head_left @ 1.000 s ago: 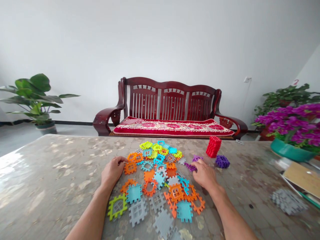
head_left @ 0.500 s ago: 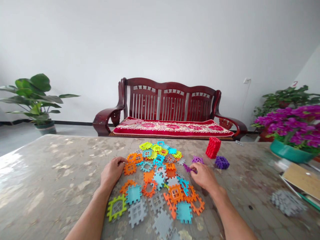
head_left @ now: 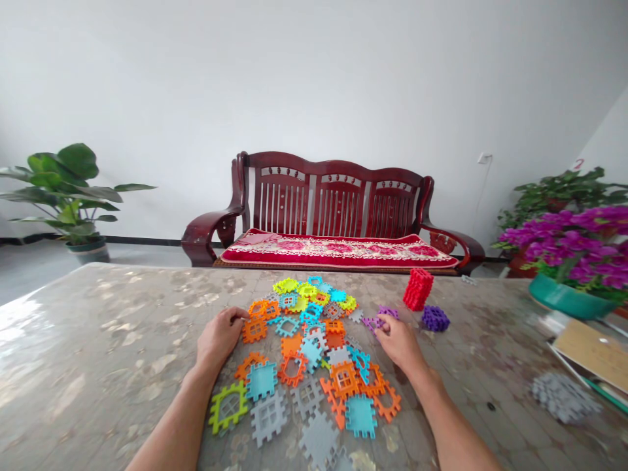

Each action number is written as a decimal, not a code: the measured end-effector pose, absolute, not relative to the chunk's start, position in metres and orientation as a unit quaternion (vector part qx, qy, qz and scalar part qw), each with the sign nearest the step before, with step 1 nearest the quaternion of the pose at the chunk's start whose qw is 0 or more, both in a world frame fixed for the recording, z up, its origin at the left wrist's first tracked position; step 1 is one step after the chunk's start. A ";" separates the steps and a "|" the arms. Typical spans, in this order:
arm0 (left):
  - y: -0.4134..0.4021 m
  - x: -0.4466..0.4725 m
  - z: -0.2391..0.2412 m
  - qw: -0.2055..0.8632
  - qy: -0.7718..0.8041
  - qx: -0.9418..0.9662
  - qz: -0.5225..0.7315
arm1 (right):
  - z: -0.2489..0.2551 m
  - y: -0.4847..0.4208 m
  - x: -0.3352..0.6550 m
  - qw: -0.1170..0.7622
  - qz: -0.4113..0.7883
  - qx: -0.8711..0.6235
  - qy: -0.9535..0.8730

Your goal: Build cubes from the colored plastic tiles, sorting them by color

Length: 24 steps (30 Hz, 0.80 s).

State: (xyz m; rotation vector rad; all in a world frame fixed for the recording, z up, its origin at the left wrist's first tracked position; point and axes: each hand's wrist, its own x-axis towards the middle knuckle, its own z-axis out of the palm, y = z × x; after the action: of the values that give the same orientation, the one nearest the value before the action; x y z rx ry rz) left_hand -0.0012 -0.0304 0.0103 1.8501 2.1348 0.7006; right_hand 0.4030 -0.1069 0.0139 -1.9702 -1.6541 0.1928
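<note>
My right hand (head_left: 400,341) pinches a purple interlocking tile (head_left: 371,324) with notched edges, tilted just above the table. Another purple tile (head_left: 390,311) is directly behind it, partly covered by my fingers. On the other side, my left hand (head_left: 220,337) rests on the table with fingers curled in. Its fingertips reach the edge of an orange window tile (head_left: 254,330); whether they grip anything is hidden. Between my hands spreads a loose pile of notched tiles, among them a light blue one (head_left: 261,380), a grey one (head_left: 318,438) and a lime green frame (head_left: 229,407).
To the right stand a red tile stack (head_left: 418,290) and a dark purple stack (head_left: 436,318). Grey tiles (head_left: 564,396) are stacked nearer the right edge, beside a cardboard-coloured folder (head_left: 596,350) and a teal flower pot (head_left: 572,299). A wooden bench (head_left: 338,203) is beyond the table.
My right hand has shifted slightly, and the purple tile in it has turned to show more of its face beside the other purple tile. The left hand stays in place.
</note>
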 end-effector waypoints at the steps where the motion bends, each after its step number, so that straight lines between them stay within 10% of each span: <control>1: -0.030 -0.001 0.010 0.116 0.728 0.632 0.239 | 0.014 -0.107 0.401 0.278 0.072 -0.734 -0.616; 11: -0.030 0.000 0.011 0.122 0.728 0.633 0.235 | -0.001 -0.090 0.460 0.482 0.060 -0.741 -0.463; 24: -0.030 -0.001 0.009 0.129 0.729 0.631 0.232 | -0.009 -0.075 0.469 0.464 0.058 -0.752 -0.464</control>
State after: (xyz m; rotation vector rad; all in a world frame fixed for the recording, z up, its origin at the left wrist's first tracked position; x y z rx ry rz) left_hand -0.0011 -0.0298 0.0088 1.8335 2.1199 0.6760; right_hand 0.4692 -0.0750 -0.0094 -1.8477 -1.1407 0.1431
